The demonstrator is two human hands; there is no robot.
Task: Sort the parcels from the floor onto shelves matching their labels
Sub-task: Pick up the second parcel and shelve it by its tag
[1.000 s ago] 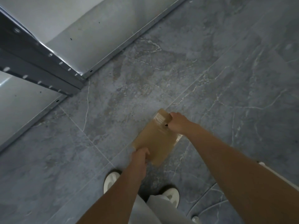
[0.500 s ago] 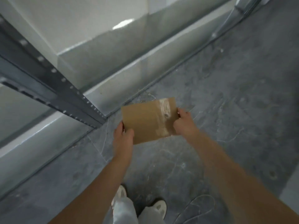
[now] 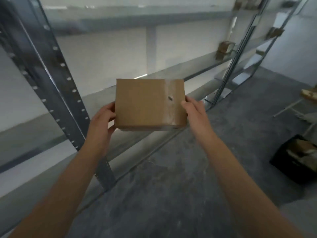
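A flat brown cardboard parcel (image 3: 145, 103) with clear tape down its right side is held up in front of me, level and facing the camera. My left hand (image 3: 103, 117) grips its left edge and my right hand (image 3: 193, 110) grips its right edge. No label shows on the face I see. Behind it runs a grey metal shelf (image 3: 197, 71) of the rack, with a perforated upright (image 3: 56, 86) to the left.
Small brown parcels (image 3: 223, 49) sit on shelves at the back right. A black crate (image 3: 296, 158) holding packages stands on the grey floor at the right. Another rack upright (image 3: 238, 54) rises right of centre.
I have raised the parcel from near the floor to chest height and turned it level. My view has lifted from the floor to the shelves.
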